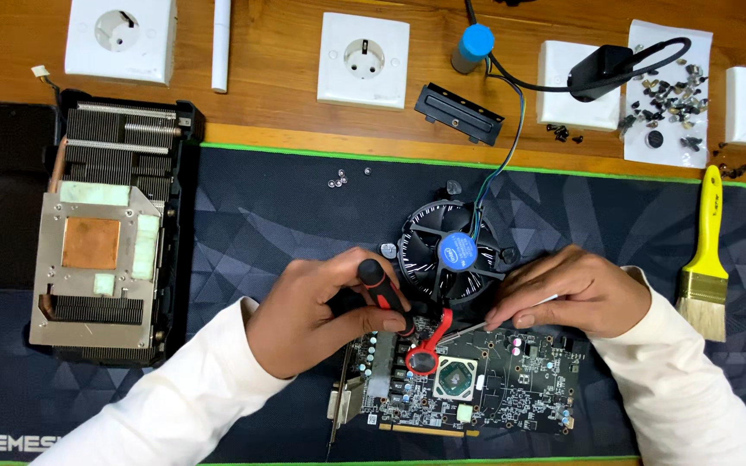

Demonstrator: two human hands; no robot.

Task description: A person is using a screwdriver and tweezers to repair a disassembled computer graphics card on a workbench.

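The bare circuit board (468, 380) is lying flat on the dark mat (287, 216) near the front edge of the desk (261, 52), its square chip (457, 378) facing up. The left hand (321, 315) is closing around a screwdriver with a black and red handle (383, 293), whose tip is meeting a small red round tool (425, 355) just left of the chip. The right hand (576, 293) is pinching a thin metal rod (494, 321) that is angling down toward the same spot.

The board is looking light and stiff but fragile: its face is crowded with small capacitors and solder points, so it is probably best taken by its bare edges or by the metal bracket (344, 406) at its left end, never by the chip. It is likely sliding little on the mat.

A round black fan cooler (451, 250) is sitting just behind the board, a large finned heatsink (105, 250) is resting at the left edge, and a yellow-handled brush (708, 259) is lying at the right.
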